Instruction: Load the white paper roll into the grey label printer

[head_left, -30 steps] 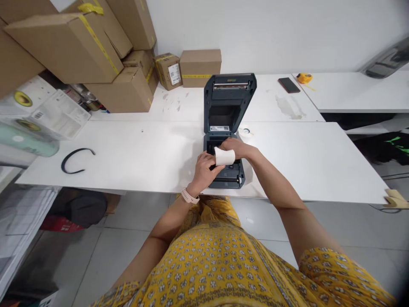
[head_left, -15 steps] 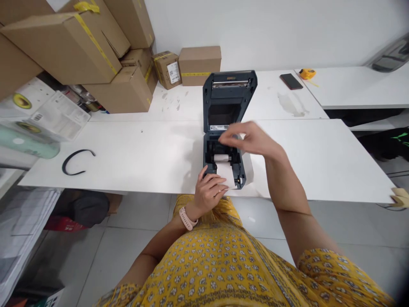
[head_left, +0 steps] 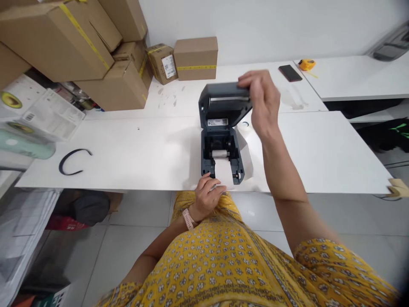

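Right hand (head_left: 260, 100) clasped on the printer lid (head_left: 223, 106), left hand (head_left: 207, 198) pinching the paper strip (head_left: 223, 170).
We hold the lid half tilted over the open label printer (head_left: 206, 164), which sits at the near edge of the white table (head_left: 128, 149); the roll (head_left: 220, 153) lies in its bay, the strip drawn out over the front. We judge the strip could skew or crumple under the lid if our left fingers slacken, or the fingers get nipped. The lid sticker (head_left: 217, 122) and the carton label (head_left: 169, 66) are too small to read.
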### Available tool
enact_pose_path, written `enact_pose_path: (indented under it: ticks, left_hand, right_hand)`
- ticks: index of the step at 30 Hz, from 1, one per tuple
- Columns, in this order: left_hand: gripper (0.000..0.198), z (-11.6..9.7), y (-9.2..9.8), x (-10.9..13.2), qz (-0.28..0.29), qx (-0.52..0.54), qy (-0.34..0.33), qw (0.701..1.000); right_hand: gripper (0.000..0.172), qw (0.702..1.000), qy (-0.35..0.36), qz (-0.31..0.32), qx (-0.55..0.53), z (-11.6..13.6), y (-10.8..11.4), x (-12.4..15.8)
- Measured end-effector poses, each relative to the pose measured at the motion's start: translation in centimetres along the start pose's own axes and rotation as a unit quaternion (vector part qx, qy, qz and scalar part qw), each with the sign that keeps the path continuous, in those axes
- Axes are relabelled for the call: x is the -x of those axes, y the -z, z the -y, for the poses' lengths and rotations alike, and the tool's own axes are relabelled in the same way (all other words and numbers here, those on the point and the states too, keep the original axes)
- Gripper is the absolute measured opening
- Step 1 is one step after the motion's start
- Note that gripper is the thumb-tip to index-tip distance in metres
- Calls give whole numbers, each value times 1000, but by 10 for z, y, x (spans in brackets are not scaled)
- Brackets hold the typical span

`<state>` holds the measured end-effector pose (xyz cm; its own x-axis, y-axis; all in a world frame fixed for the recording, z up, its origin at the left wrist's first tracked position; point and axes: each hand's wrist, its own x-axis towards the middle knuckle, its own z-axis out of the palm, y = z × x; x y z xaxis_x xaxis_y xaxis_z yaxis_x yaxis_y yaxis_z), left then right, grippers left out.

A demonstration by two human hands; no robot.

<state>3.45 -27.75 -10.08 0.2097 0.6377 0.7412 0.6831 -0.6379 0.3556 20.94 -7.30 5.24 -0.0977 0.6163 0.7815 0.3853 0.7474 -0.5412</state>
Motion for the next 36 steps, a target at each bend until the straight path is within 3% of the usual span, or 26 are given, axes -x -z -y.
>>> enact_pose_path:
  ticks: [3, 5, 9, 13, 20, 25, 27, 31, 36]
  left_hand:
    - [12, 2, -4, 7, -27, -30, -12, 999]
    - [14, 5, -6, 9, -48, -44, -33, 997]
    - [15, 10, -9, 12, -85, -65, -71, 992]
    - [15, 16, -10, 20, -97, -77, -70, 990]
    - [15, 26, -15, 29, -101, -115, -57, 987]
    - [43, 41, -24, 20, -45, -100, -35, 993]
    - [43, 44, -24, 16, -29, -86, -42, 995]
    - [41, 44, -22, 13, -60, -57, -67, 994]
    - [38, 45, -28, 14, -48, -103, -57, 992]
  right_hand:
    - [36, 999, 46, 7, 16, 29, 11, 56]
    - [40, 996, 72, 28, 38, 39, 17, 95]
    - [48, 989, 110, 50, 89, 41, 18, 155]
    - [57, 983, 109, 52, 135, 37, 14, 190]
    - [55, 989, 78, 37, 122, 34, 1, 222]
    - [44, 995, 35, -32, 87, 33, -16, 234]
    - [45, 995, 30, -57, 77, 30, -23, 237]
    - [47, 991, 42, -103, 79, 23, -34, 242]
    - [47, 986, 52, -136, 86, 20, -39, 241]
